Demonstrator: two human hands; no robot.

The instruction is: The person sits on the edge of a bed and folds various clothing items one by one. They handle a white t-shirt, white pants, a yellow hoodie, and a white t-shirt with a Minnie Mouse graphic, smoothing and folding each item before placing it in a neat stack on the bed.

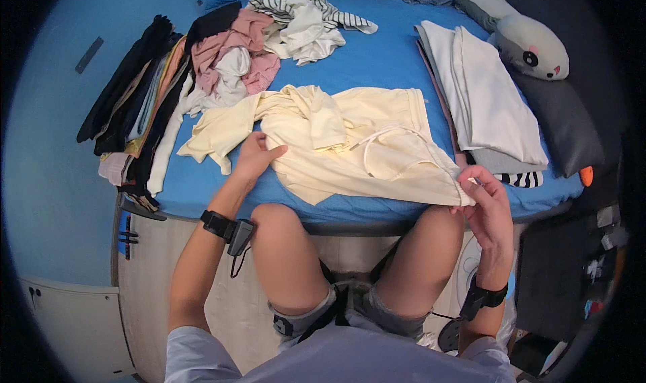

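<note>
A pale yellow hooded garment with a white drawstring [323, 166] lies spread and rumpled on the blue bed sheet [383, 55]. My right hand [482, 196] pinches its near right corner between thumb and fingers. At its left part, my left hand [260, 156] rests with the thumb on the cloth and the fingers partly under a fold; whether it grips the cloth I cannot tell. One sleeve [217, 136] reaches out to the left beyond that hand. Both wrists wear black straps with small devices.
Folded dark and coloured clothes [146, 105] stand in a row at the left. Behind lie crumpled pink garments [227, 40] and white and striped ones [308, 25]. A folded white and grey stack [484, 95] is at the right, beside a plush toy [535, 45] and a dark cushion [560, 120].
</note>
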